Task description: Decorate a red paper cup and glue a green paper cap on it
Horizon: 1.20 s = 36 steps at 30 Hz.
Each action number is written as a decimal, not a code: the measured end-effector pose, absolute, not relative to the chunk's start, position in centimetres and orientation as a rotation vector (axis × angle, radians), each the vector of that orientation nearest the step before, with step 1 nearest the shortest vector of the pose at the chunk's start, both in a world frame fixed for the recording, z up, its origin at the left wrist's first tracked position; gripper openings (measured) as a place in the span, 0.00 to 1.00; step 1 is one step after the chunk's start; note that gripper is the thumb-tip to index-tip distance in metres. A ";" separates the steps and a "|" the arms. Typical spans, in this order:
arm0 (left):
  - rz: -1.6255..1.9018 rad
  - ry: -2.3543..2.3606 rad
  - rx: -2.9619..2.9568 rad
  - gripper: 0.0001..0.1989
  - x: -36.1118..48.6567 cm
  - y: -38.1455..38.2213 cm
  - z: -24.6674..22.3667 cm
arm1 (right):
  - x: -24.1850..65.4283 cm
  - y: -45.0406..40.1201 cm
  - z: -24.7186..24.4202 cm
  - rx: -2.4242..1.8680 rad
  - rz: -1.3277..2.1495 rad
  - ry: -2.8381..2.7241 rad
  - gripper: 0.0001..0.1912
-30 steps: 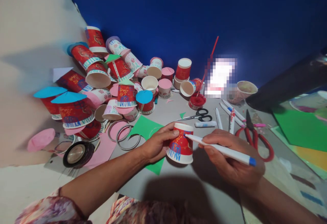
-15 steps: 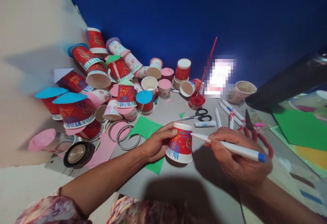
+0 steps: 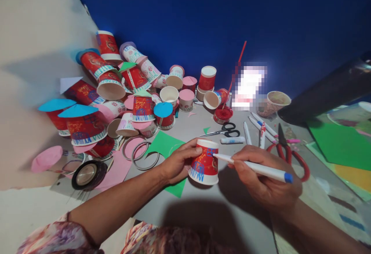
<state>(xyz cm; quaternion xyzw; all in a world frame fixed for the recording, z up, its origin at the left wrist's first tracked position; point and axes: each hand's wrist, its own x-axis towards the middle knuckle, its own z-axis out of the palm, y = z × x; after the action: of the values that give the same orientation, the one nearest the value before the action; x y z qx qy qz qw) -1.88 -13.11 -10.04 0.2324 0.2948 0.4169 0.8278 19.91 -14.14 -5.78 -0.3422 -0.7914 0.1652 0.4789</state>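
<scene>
A red paper cup (image 3: 204, 165) stands upside down, marked with blue window lines near its top and blue strokes along its lower part. My left hand (image 3: 184, 160) grips its left side, thumb on the front and the other fingers hidden behind. Between the thumb and fingers of my right hand (image 3: 266, 180) is a white marker (image 3: 259, 169) with a blue end. Its tip meets the cup at the small blue window. Green paper (image 3: 165, 144) lies under and beside my left wrist.
Decorated paper cups (image 3: 87, 128) are piled at the left against the wall. Behind the held cup lie scissors (image 3: 222, 131), a glue tube (image 3: 232, 140) and several markers (image 3: 247, 133). Red-handled pliers (image 3: 286, 151) rest beyond my right hand. Tape rolls (image 3: 89, 174) sit at left.
My right hand has moved left with the marker, bringing its tip further onto the cup's front. The blue window has more lines. My left hand and the cup stay nearly still.
</scene>
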 end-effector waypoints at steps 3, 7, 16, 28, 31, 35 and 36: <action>0.880 0.618 0.494 0.24 -1.9 -13.1 -10.1 | 19.8 -14.2 -5.6 -0.845 0.394 -1.922 0.06; 0.879 0.603 0.502 0.23 -1.9 -13.1 -10.1 | 19.7 -14.2 -5.4 -0.846 0.413 -1.911 0.06; 0.895 0.605 0.508 0.23 -2.1 -13.0 -10.1 | 20.4 -14.5 -7.1 -0.909 0.481 -1.736 0.08; 1.046 0.641 0.285 0.22 -3.0 -12.2 -9.7 | 19.8 -13.1 -7.6 -0.788 0.232 -2.010 0.16; 1.053 0.578 0.235 0.21 -2.9 -12.3 -9.3 | 19.5 -12.8 -8.1 -0.784 0.143 -2.034 0.16; 1.042 0.487 0.334 0.20 -2.3 -13.0 -8.9 | 19.8 -12.4 -8.5 -0.941 0.190 -1.884 0.10; 1.032 0.489 0.374 0.21 -2.2 -13.2 -8.9 | 20.0 -12.3 -8.5 -0.983 0.202 -1.825 0.09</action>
<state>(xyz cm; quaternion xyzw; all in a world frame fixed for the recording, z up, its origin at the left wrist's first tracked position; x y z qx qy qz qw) -2.20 -13.24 -8.89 0.1761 0.2300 0.4855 0.8249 19.96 -12.33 -8.51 -0.4073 -0.7564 0.0836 0.5049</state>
